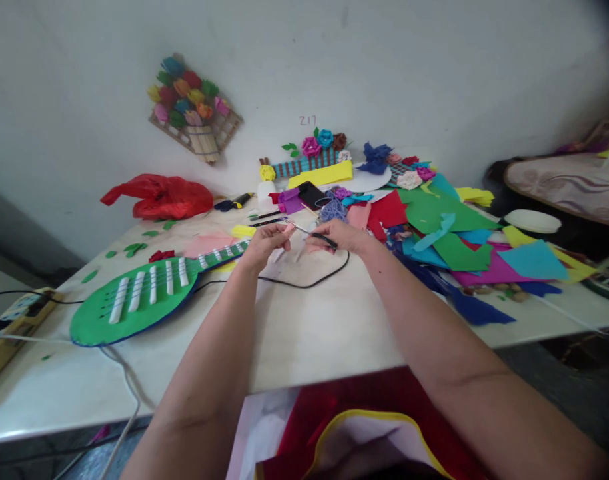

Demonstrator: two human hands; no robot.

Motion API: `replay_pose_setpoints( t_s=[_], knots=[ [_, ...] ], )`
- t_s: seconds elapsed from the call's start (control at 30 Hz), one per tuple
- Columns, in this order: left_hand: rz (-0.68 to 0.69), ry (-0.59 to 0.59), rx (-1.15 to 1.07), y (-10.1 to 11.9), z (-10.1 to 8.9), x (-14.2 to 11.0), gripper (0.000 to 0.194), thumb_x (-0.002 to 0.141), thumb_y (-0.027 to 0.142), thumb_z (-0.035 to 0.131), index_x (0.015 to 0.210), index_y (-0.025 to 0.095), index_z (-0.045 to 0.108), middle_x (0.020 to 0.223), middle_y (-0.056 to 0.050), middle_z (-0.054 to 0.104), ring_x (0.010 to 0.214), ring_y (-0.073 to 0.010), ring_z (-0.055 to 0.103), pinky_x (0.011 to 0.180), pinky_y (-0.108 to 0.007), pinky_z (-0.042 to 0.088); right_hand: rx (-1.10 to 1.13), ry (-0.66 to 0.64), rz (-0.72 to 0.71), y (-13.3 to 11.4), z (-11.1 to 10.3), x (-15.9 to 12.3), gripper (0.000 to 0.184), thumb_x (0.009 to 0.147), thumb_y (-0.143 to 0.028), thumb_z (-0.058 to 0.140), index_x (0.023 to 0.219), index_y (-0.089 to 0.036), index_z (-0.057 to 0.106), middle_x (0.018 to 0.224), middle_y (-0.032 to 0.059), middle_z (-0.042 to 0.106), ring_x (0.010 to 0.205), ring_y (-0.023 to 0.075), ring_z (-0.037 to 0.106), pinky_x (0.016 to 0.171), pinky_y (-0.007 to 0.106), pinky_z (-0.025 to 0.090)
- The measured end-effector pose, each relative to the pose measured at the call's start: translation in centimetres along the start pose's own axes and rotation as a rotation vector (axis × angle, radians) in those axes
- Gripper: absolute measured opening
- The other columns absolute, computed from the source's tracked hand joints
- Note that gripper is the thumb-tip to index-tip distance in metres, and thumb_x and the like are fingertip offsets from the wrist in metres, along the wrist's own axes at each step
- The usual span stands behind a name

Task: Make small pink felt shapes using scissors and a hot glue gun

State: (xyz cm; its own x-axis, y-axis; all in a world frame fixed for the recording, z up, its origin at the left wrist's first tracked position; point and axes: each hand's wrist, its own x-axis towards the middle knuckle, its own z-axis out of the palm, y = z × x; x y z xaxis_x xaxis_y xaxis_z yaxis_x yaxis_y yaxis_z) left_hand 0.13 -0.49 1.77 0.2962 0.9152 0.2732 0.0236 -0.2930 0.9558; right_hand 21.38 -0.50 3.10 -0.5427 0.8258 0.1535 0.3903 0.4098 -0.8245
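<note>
My right hand (337,235) is closed round the black handles of a pair of scissors (324,239), whose metal blades point left toward my other hand. My left hand (268,243) pinches a small piece of pale pink paper (289,230), close to the blade tips. Whether the blades touch the paper I cannot tell. Both hands hover over the middle of the white table (314,327). Left of them lies a green guitar-shaped craft (154,310) with white strips and strings. A black cable (304,287) runs below my hands.
Coloured paper sheets (444,207) pile up on the right, near a blue yarn tangle (334,208) and a black phone (311,195). A red plastic bag (169,197), pliers-like tool (234,202) and yellow power strip (21,327) are leftward. Paper flowers (189,93) hang on the wall.
</note>
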Motion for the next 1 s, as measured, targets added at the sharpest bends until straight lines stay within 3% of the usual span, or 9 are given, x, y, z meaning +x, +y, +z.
replay_pose_setpoints(
  t_s=[0.43, 0.57, 0.8, 1.0],
  knots=[
    [-0.018, -0.055, -0.082, -0.2, -0.2, -0.2, 0.036, 0.062, 0.037, 0.073, 0.089, 0.017, 0.065, 0.061, 0.001, 0.061, 0.058, -0.0111, 0.058, 0.067, -0.027, 0.047, 0.265, 0.125, 0.009, -0.9, 0.1, -0.3, 0.028, 0.072, -0.040, 0.063, 0.073, -0.012, 0.059, 0.053, -0.0016, 0.052, 0.040, 0.0054, 0.044, 0.034, 0.018, 0.025],
    [-0.013, -0.058, -0.081, -0.2, -0.2, -0.2, 0.036, 0.060, 0.037, 0.074, 0.088, 0.017, 0.065, 0.064, 0.001, 0.061, 0.060, -0.0112, 0.058, 0.069, -0.027, 0.047, 0.357, 0.167, 0.022, -1.3, 0.1, -0.5, 0.031, 0.068, -0.036, 0.068, 0.086, -0.012, 0.060, 0.058, -0.0019, 0.054, 0.044, 0.0060, 0.047, 0.035, 0.017, 0.028],
    [0.032, -0.093, -0.082, 0.0, -0.1, -0.3, 0.031, 0.068, 0.037, 0.069, 0.089, 0.016, 0.065, 0.060, 0.000, 0.060, 0.057, -0.0105, 0.055, 0.064, -0.024, 0.044, 0.174, 0.048, -0.018, -0.8, 0.0, -0.5, 0.033, 0.074, -0.044, 0.061, 0.081, -0.012, 0.063, 0.058, 0.0003, 0.057, 0.046, 0.0071, 0.049, 0.036, 0.018, 0.029],
    [0.036, -0.094, -0.114, 0.0, -0.1, -0.2, 0.028, 0.067, 0.038, 0.070, 0.083, 0.016, 0.065, 0.061, -0.001, 0.060, 0.056, -0.0098, 0.054, 0.064, -0.024, 0.044, 0.140, -0.050, -0.054, -1.3, 0.2, -0.7, 0.041, 0.078, -0.048, 0.056, 0.092, -0.010, 0.064, 0.060, 0.0013, 0.057, 0.047, 0.0075, 0.048, 0.036, 0.018, 0.029]
  ],
)
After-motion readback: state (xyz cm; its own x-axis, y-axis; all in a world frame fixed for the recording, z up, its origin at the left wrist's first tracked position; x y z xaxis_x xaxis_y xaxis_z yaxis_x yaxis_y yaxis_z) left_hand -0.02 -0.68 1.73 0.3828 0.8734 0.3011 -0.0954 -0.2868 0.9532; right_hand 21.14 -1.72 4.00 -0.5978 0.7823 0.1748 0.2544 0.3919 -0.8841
